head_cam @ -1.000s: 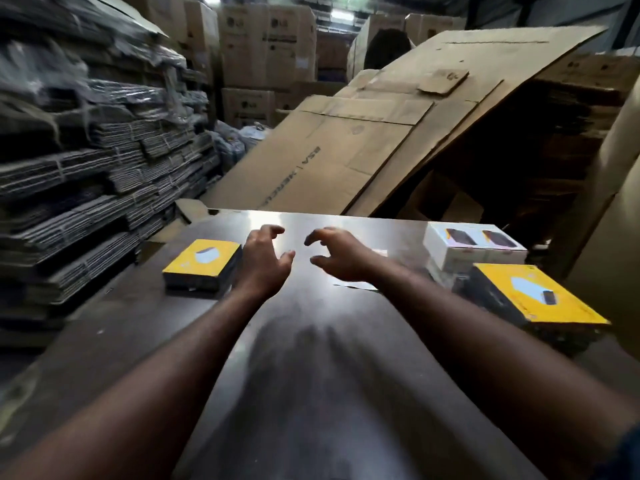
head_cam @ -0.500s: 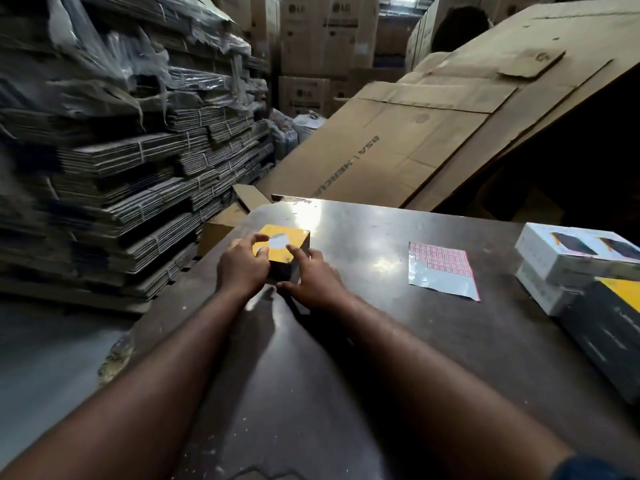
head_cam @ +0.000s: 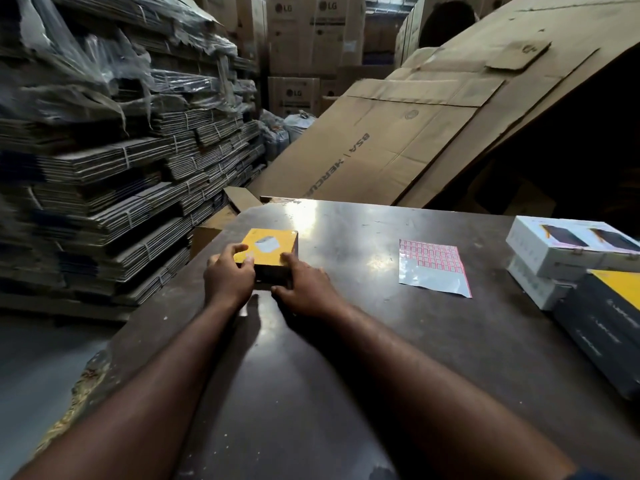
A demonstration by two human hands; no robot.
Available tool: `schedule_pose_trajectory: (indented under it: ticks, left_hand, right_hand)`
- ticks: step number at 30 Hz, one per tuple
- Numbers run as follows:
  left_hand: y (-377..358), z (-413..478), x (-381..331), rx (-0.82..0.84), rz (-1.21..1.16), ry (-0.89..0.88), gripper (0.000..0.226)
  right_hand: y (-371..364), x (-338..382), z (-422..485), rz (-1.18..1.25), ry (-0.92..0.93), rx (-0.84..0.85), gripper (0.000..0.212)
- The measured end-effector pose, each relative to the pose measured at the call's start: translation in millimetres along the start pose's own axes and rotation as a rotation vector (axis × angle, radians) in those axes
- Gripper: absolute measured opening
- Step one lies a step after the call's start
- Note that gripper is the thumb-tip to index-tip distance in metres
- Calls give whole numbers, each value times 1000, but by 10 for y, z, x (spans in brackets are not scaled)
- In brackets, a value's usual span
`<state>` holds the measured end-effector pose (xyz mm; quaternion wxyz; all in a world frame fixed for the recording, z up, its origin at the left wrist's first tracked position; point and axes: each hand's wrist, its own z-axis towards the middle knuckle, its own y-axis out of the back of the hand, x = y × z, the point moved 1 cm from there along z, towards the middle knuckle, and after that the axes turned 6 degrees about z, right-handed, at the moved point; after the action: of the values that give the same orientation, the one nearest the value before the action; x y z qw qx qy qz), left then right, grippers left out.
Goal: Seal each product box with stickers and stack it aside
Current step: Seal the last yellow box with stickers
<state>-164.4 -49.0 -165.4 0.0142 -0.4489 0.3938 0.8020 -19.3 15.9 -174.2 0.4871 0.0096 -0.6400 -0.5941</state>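
— Where's the box point(head_cam: 268, 249)?
— Near the desk's point(head_cam: 346, 358) far left corner, sticker sheet point(head_cam: 433, 268) to its right.
— The hands?
— The left hand point(head_cam: 227, 277) curls over its near-left corner; the right hand point(head_cam: 301, 287) clasps its right side.

Single head-worn view looks forward and down, close over the table point(head_cam: 381, 341).

The dark, glossy table point(head_cam: 381, 358) carries a yellow-topped box point(head_cam: 273, 244) near its far left corner and a sticker sheet point(head_cam: 433, 268) (red-outlined labels, lower part blank) lying flat mid-table. At the right edge are two stacked white boxes point(head_cam: 568, 247), just beside a dark carton point(head_cam: 602, 327).
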Motion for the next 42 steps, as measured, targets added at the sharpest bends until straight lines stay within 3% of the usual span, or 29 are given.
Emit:
schedule_pose_trajectory:
  ticks: [7,12,17,22,25,29,37,42]
  left_hand:
    - [-54,-77,-178,-23,-224,-52,32]
    - [-125,-207,-381,59,-397,-235,50]
    - [-232,-372,-767,69,-460,-407,64]
    - [-345,-454,-1116,2,-448,-556,49]
    - [-419,-557,-1273,92,-566,-509,39]
    - [-491,-548,-1408,137,-609,-418,43]
    - [-709,-675,-1307,540,-809,-209,43]
    - [-730,-648,-1210,635,-788,-137,29]
  right_hand:
    - [161,-147,-92,318,-39,-234,81]
    - [399,-282,-207,360,44,-599,51]
    - [845,-392,-346,308,178,-846,49]
    - [1127,-599,-508,422,181,-825,47]
    - [1251,-658,-588,555,120,-759,45]
    - [1429,-739,-587,653,80,-690,47]
    - [1407,-914,-712,817,-6,-549,28]
    - [1325,-946,-741,925,-64,-440,15]
